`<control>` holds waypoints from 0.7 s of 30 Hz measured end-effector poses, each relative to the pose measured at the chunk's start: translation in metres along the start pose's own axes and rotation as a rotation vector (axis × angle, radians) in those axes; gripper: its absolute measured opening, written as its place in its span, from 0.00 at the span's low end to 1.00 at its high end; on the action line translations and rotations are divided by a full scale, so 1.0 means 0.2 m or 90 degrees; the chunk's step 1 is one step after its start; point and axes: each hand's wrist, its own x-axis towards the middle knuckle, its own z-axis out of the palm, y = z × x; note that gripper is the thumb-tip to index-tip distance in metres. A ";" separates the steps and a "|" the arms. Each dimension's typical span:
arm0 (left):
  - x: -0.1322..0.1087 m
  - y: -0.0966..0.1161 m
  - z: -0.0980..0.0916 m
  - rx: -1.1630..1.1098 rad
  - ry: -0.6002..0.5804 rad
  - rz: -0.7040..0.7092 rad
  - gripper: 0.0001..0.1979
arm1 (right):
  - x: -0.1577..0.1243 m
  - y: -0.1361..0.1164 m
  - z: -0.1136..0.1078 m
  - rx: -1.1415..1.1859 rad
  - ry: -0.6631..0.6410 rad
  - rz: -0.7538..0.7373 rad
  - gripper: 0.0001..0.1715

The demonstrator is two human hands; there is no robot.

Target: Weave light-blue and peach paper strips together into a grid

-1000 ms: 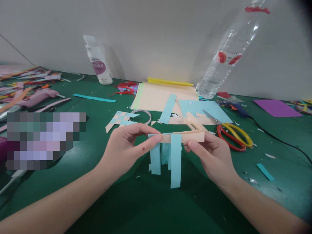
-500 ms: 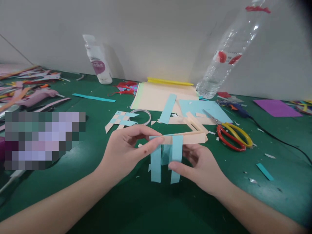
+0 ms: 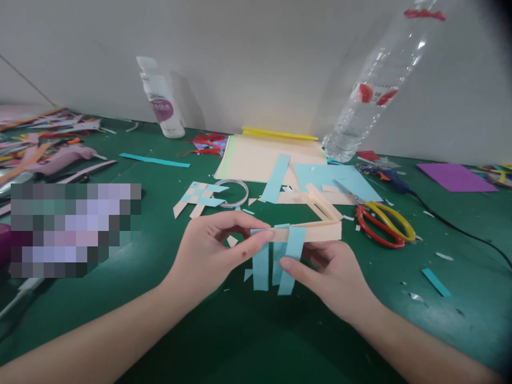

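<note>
Left of centre on the table (image 3: 260, 341), one woven piece (image 3: 199, 196) lies by one tape ring (image 3: 247, 195). Next along, the left hand (image 3: 214, 242) pinches the front peach strip (image 3: 323, 232), held up mid-view, three blue strips (image 3: 261, 269) hanging below. And the right hand (image 3: 338, 282) nips the rightmost! Looks like interlacing; next calls for a steady left pinch, snug alignment. Further right, one pair of scissors (image 3: 380, 226).
</note>
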 end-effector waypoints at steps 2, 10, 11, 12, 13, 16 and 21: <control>0.00 0.00 0.00 -0.020 -0.006 -0.001 0.03 | 0.00 0.00 0.01 -0.002 0.005 -0.007 0.10; 0.00 0.01 0.01 -0.110 -0.025 0.001 0.05 | -0.01 -0.01 0.01 -0.108 0.050 -0.080 0.12; 0.00 0.01 0.01 -0.115 -0.028 0.000 0.05 | -0.01 -0.01 0.01 -0.124 0.055 -0.090 0.12; 0.00 0.01 0.01 -0.116 -0.028 -0.001 0.05 | -0.01 -0.01 0.01 -0.138 0.062 -0.101 0.13; 0.00 0.01 0.02 -0.112 -0.025 -0.002 0.05 | -0.02 -0.01 0.01 -0.153 0.071 -0.112 0.13; -0.01 0.01 0.01 -0.094 -0.012 -0.007 0.04 | -0.02 0.00 0.01 -0.209 0.090 -0.137 0.14; 0.00 0.01 0.01 -0.082 -0.007 -0.007 0.05 | -0.03 0.01 0.00 -0.301 0.115 -0.144 0.14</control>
